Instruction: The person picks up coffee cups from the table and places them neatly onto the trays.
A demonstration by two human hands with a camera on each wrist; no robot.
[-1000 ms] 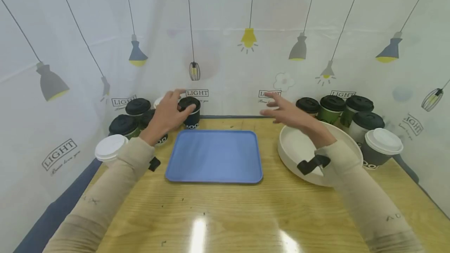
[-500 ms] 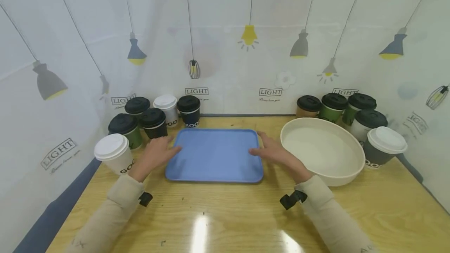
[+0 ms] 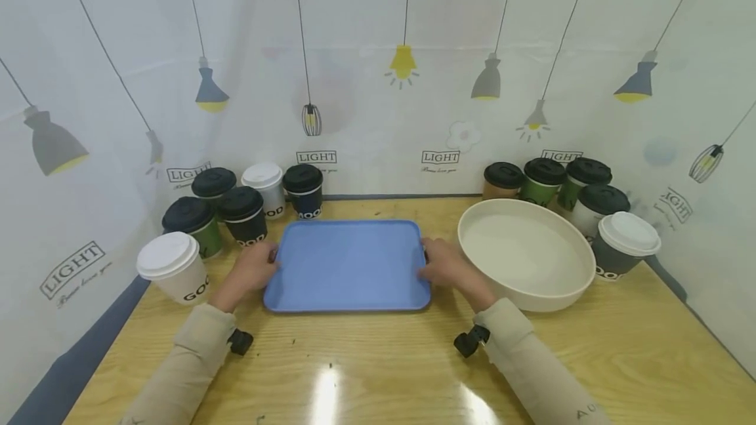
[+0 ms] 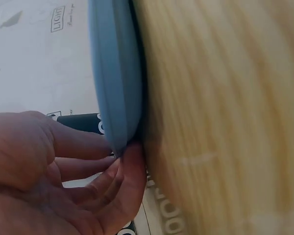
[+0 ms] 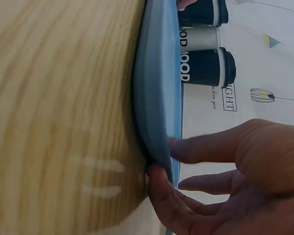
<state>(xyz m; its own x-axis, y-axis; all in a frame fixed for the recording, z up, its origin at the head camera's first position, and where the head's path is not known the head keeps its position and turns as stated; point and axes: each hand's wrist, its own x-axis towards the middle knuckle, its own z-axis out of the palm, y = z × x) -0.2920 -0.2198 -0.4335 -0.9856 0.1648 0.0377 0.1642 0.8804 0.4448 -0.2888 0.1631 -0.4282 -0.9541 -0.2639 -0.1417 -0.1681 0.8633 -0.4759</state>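
A blue rectangular tray (image 3: 348, 267) lies on the wooden table, with a hand at each short side. My left hand (image 3: 252, 269) pinches the tray's left rim; in the left wrist view its thumb is on the rim and fingers (image 4: 130, 181) curl beneath. On the other side, my right hand (image 3: 445, 263) grips the right rim. The right wrist view shows the thumb over the rim and a fingertip (image 5: 159, 183) tucked under the tray's edge (image 5: 154, 98). Nothing sits on the tray.
Lidded paper cups stand in a group at the left, among them a white-lidded cup (image 3: 172, 267). A round cream basin (image 3: 525, 248) is right of the tray, with more lidded cups (image 3: 623, 244) behind and beside it. A printed curtain (image 3: 366, 117) closes off the back.
Both hands have come down from above the table's far part to the tray's sides, and their fingers have closed on its rims. The view has shifted slightly.
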